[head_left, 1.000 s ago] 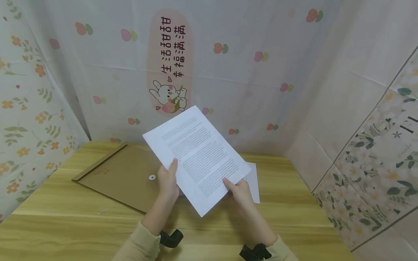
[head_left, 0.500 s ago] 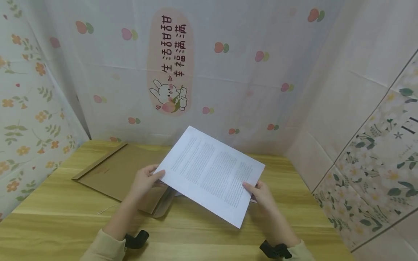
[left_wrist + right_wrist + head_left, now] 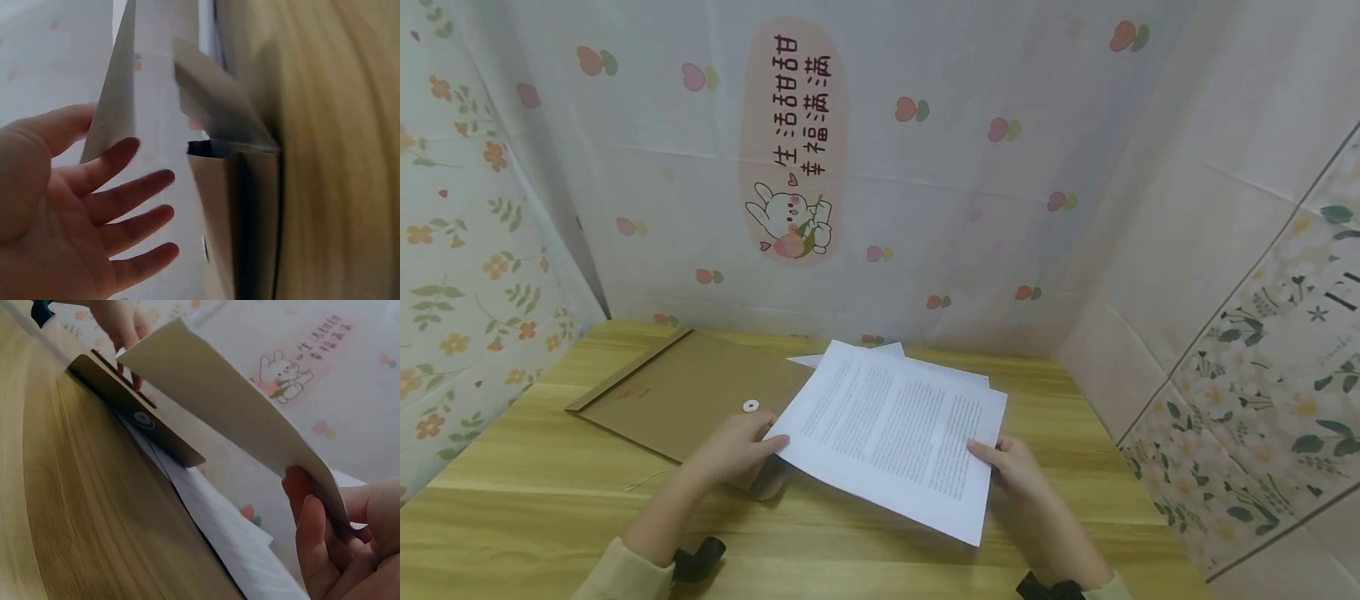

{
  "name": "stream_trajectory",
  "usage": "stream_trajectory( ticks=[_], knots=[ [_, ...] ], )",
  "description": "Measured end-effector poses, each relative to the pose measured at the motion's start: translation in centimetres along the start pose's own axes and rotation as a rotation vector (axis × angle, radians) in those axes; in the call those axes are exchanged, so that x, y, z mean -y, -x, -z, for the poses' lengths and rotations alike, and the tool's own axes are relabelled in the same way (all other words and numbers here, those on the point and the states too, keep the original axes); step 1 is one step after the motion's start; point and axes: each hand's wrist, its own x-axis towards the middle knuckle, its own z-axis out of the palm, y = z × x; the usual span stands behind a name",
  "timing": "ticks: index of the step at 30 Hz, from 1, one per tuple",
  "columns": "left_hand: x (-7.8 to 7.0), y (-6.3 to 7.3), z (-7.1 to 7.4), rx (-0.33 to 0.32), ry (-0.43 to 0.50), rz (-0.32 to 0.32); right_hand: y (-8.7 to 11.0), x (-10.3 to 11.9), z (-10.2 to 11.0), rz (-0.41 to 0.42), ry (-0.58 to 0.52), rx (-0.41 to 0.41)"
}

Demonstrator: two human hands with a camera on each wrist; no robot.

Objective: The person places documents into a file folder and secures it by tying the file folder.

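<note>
A printed sheet of paper [image 3: 887,429] is held tilted above the table in both hands. My left hand [image 3: 737,450] pinches its left corner between thumb and forefinger; in the left wrist view the other fingers [image 3: 134,194] spread away from the paper. At the right edge my right hand [image 3: 1018,467] pinches the sheet, thumb on top and fingers curled beneath. Under and behind it, more printed papers [image 3: 215,519] lie on the table, partly hidden. A brown paper document envelope [image 3: 692,400] lies to the left, its flap [image 3: 219,100] lifted and its mouth towards me.
The envelope bears a white round button [image 3: 751,406], and a loose string [image 3: 646,482] lies by its near edge. The wooden table [image 3: 865,558] ends at a printed cloth backdrop [image 3: 1000,208]. Patterned panels stand at both sides.
The sheet has come down from a raised, upright tilt and turned clockwise, closer to the table. My left hand has shifted left to its corner, and the right hand has moved right.
</note>
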Motion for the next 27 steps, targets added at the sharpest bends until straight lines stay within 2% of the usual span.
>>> stream_trajectory(
  ticks=[4,8,12,17,23,27],
  knots=[
    [0.3,0.0,-0.6,0.049,-0.113,-0.061,-0.2,-0.6,0.6,-0.02,-0.023,0.03],
    [0.5,0.4,-0.9,0.071,-0.182,-0.014,-0.4,-1.1,1.3,-0.059,-0.06,0.048],
    [0.3,0.7,-1.0,0.067,-0.245,0.032,-0.5,-1.4,1.8,-0.108,-0.09,0.045],
    [-0.4,0.8,-1.3,0.017,-0.338,0.009,-0.7,-1.7,2.1,-0.145,-0.085,0.053],
    [-1.5,0.8,-1.8,-0.078,-0.47,-0.007,-0.9,-2.1,2.3,-0.164,-0.081,0.082],
    [-2.2,0.9,-1.9,-0.091,-0.556,0.005,-1.0,-2.4,2.2,-0.18,-0.121,0.088]
  ],
)
